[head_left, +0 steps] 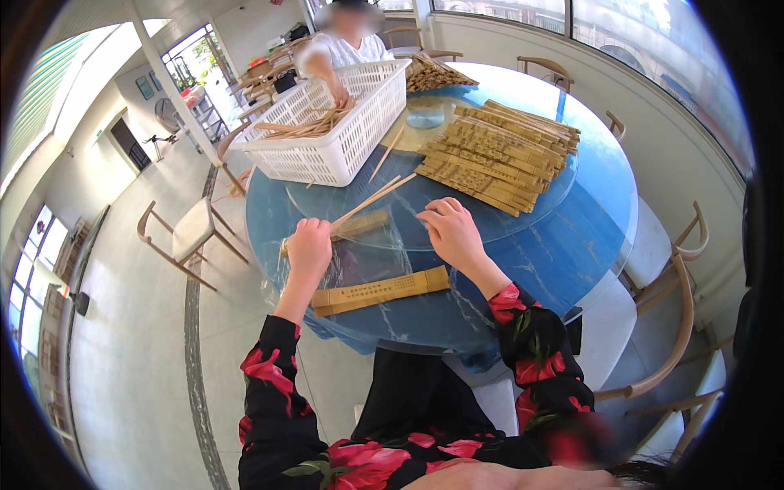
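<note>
In the head view, your left hand (309,247) is gripping the lower ends of a few pale wooden sticks (377,198), fingers closed, and the sticks are slanting up and rightward above the blue tabletop (547,257). Your right hand (452,233) is hovering to their right with fingers partly curled; I cannot tell whether it is pinching anything. Brown paper sleeves (380,292) are lying nearest you, and a larger sleeve pile (498,155) is lying beyond your right hand. Farther off, a co-worker's hand (338,92) is reaching into a white basket (298,160).
</note>
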The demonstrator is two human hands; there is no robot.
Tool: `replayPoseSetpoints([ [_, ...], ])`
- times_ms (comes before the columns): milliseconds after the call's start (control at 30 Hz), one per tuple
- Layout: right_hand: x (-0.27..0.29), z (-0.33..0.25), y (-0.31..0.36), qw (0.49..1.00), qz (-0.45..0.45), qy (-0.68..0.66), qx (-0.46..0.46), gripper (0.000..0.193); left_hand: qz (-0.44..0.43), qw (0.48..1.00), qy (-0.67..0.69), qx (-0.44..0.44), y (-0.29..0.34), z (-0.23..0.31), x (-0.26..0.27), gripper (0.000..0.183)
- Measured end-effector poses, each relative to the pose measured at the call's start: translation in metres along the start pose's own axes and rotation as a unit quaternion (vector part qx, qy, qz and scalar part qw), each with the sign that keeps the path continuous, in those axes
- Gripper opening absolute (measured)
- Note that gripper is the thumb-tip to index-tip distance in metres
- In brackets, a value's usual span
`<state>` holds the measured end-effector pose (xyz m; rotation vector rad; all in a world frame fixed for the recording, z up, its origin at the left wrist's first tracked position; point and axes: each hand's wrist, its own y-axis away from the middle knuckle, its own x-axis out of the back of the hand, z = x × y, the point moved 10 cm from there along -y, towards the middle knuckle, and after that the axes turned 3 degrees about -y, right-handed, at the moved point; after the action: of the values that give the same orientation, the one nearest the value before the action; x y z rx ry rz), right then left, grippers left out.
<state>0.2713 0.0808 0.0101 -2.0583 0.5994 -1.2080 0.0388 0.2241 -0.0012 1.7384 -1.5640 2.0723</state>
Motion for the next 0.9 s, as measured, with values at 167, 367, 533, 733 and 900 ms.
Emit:
replayPoseSetpoints([
  [167,0.006,-0.036,-0.007,0.998,0.005,0.032,0.055,0.037,0.055,0.998,0.024,0.015,0.005,0.002,0.057,0.007],
  [367,0.006,-0.112,0.003,0.964,-0.03,0.106,0.242,0.047,-0.009,0.984,0.179,-0.006,0.03,0.077,0.085,0.012],
  [533,-0.013,-0.083,0.01,0.971,-0.086,0.124,0.184,0.025,0.005,0.931,0.324,0.167,0.061,0.084,0.069,0.023],
  [733,0.004,-0.033,0.001,0.991,-0.082,0.1,0.032,0.019,-0.027,0.951,0.302,0.065,0.066,0.115,0.065,0.037],
  [900,0.003,-0.031,0.004,0.992,-0.082,0.086,0.032,0.012,-0.041,0.946,0.318,0.052,0.066,0.113,0.055,0.033],
])
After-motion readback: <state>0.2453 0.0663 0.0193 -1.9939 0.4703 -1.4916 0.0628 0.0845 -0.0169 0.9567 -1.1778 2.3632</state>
